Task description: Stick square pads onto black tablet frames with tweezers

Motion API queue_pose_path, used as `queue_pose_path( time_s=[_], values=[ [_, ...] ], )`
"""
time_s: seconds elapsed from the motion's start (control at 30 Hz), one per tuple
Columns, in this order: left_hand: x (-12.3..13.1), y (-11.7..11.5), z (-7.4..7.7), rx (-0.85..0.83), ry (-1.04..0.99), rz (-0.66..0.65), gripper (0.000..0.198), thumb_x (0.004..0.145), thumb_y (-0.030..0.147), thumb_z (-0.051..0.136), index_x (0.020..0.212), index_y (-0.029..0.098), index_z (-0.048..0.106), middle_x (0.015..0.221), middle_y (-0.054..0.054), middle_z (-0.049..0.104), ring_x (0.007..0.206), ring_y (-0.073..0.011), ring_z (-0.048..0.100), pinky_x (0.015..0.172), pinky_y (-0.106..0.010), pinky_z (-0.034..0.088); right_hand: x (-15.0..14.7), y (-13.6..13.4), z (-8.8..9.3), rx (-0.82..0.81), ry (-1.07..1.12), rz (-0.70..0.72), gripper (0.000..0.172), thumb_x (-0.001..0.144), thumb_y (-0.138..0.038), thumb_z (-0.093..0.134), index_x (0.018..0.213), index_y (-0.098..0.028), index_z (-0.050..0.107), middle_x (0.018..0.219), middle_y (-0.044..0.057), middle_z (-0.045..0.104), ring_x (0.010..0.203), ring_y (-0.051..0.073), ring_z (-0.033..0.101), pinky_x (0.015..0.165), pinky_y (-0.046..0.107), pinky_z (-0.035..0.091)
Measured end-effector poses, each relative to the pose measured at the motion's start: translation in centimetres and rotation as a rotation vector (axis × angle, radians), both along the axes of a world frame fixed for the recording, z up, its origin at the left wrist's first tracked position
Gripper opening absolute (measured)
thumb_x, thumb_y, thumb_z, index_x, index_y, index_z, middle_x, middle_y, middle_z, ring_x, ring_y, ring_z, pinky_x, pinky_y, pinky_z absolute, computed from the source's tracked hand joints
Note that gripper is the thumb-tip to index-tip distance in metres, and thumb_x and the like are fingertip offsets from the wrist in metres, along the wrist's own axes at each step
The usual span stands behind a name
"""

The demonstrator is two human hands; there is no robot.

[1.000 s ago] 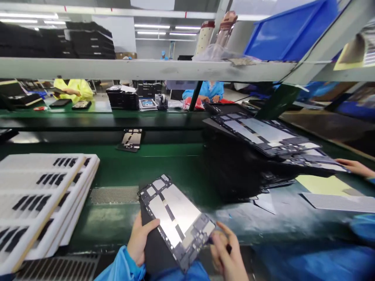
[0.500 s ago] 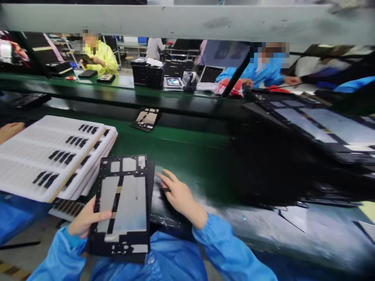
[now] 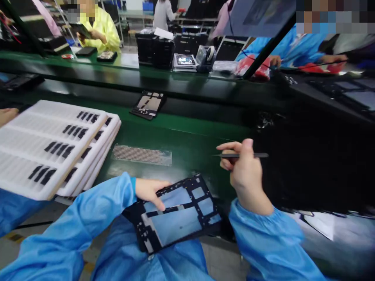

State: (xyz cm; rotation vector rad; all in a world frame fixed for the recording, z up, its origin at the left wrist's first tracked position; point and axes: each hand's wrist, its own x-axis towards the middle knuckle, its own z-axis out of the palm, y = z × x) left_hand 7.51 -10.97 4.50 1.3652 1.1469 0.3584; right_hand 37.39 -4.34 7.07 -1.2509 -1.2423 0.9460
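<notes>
A black flat frame (image 3: 175,218) with grey-blue panels lies tilted over my lap at the bench edge, a second dark piece beneath it. My left hand (image 3: 152,191) grips its upper left side, the thumb on top. To the right, above the green bench, my right hand (image 3: 244,164) is closed round dark tweezers (image 3: 260,155) whose tip points left. A clear sheet with rows of small dots (image 3: 140,154) lies on the bench beyond the frame.
White trays (image 3: 58,144) with black strips are stacked at left, a person's hand (image 3: 8,116) beside them. More frames (image 3: 149,104) lie farther back on the green bench (image 3: 190,142). A large black mass (image 3: 316,156) fills the right. People sit across the bench.
The frame has turned clockwise and moved right with my left hand. My right hand has moved right and up, now showing tweezers. The dotted sheet has come into view.
</notes>
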Motion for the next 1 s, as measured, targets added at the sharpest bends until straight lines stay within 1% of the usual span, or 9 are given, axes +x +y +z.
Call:
queue_pose_path(
  time_s=[0.1, 0.17, 0.27, 0.33, 0.43, 0.5, 0.63, 0.77, 1.0],
  values=[
    [1.4, 4.4, -0.3, 0.141, 0.142, -0.068, 0.039, 0.104, 0.049, 0.071, 0.125, 0.016, 0.071, 0.125, -0.009, 0.073, 0.111, -0.0187, 0.071, 0.1, -0.039, 0.067, 1.9, -4.1, 1.0, -0.114, 0.258, 0.001, 0.067, 0.082, -0.087, 0.076, 0.087, -0.021, 0.081, 0.057, -0.001, 0.056, 0.051, 0.012, 0.05, 0.049, 0.025, 0.043],
    [0.8, 6.9, -0.3, 0.261, 0.285, -0.03, 0.042, 0.103, 0.048, 0.072, 0.132, 0.017, 0.069, 0.136, -0.011, 0.069, 0.123, -0.0222, 0.069, 0.11, -0.045, 0.064, 2.3, -6.2, 1.3, -0.182, 0.311, 0.023, 0.049, 0.073, -0.067, 0.097, 0.092, -0.024, 0.084, 0.063, 0.0, 0.062, 0.059, 0.012, 0.058, 0.054, 0.023, 0.049],
    [0.0, 9.2, -0.7, 0.377, 0.497, 0.009, 0.048, 0.103, 0.048, 0.072, 0.138, 0.016, 0.066, 0.141, -0.012, 0.067, 0.129, -0.0249, 0.067, 0.113, -0.049, 0.063, 1.8, -7.4, 1.3, -0.209, 0.326, 0.058, 0.036, 0.071, -0.043, 0.105, 0.099, -0.029, 0.087, 0.065, -0.003, 0.063, 0.062, 0.011, 0.06, 0.055, 0.021, 0.05],
    [0.2, 9.5, -1.0, 0.418, 0.587, -0.042, 0.046, 0.103, 0.048, 0.072, 0.134, 0.015, 0.067, 0.135, -0.011, 0.069, 0.124, -0.0233, 0.069, 0.111, -0.047, 0.064, 0.7, -6.6, 1.3, -0.208, 0.306, 0.118, 0.029, 0.078, -0.043, 0.101, 0.101, -0.03, 0.087, 0.068, -0.002, 0.068, 0.063, 0.011, 0.062, 0.058, 0.022, 0.054],
    [0.6, 9.5, -0.9, 0.476, 0.633, -0.153, 0.04, 0.104, 0.049, 0.07, 0.123, 0.014, 0.07, 0.121, -0.009, 0.072, 0.113, -0.02, 0.071, 0.105, -0.043, 0.064, -1.8, -3.3, 0.6, -0.211, 0.197, 0.24, 0.022, 0.089, -0.045, 0.093, 0.102, -0.028, 0.086, 0.092, 0.001, 0.081, 0.071, 0.011, 0.07, 0.071, 0.026, 0.061],
    [0.4, 9.9, -0.7, 0.517, 0.608, -0.216, 0.035, 0.105, 0.046, 0.068, 0.118, 0.014, 0.071, 0.111, -0.006, 0.073, 0.103, -0.0175, 0.07, 0.101, -0.04, 0.063, -3.5, -0.4, -0.8, -0.186, 0.091, 0.321, 0.025, 0.092, -0.045, 0.091, 0.106, -0.026, 0.082, 0.102, 0.002, 0.083, 0.079, 0.012, 0.074, 0.079, 0.028, 0.064],
    [-0.6, 11.2, -1.8, 0.544, 0.505, -0.359, 0.015, 0.101, 0.026, 0.068, 0.111, 0.019, 0.076, 0.096, 0.0, 0.073, 0.079, -0.0106, 0.062, 0.084, -0.026, 0.05, -5.8, 4.1, -5.0, -0.147, -0.082, 0.473, 0.046, 0.088, -0.058, 0.09, 0.112, -0.024, 0.071, 0.099, 0.002, 0.081, 0.092, 0.016, 0.078, 0.091, 0.033, 0.065],
    [-0.6, 11.4, -3.1, 0.57, 0.47, -0.395, 0.018, 0.096, 0.023, 0.063, 0.105, 0.02, 0.079, 0.089, 0.001, 0.072, 0.077, -0.0105, 0.061, 0.08, -0.024, 0.042, -6.3, 4.9, -7.5, -0.176, -0.177, 0.578, 0.042, 0.094, -0.06, 0.083, 0.109, -0.022, 0.072, 0.109, 0.006, 0.082, 0.105, 0.019, 0.079, 0.1, 0.036, 0.063],
    [-0.2, 11.5, -2.9, 0.569, 0.496, -0.387, 0.021, 0.093, 0.027, 0.063, 0.105, 0.019, 0.078, 0.086, 0.002, 0.07, 0.083, -0.0136, 0.066, 0.091, -0.028, 0.048, -6.3, 4.6, -7.4, -0.172, -0.202, 0.587, 0.037, 0.096, -0.054, 0.084, 0.111, -0.022, 0.072, 0.111, 0.006, 0.084, 0.107, 0.02, 0.081, 0.102, 0.037, 0.064]
  ],
)
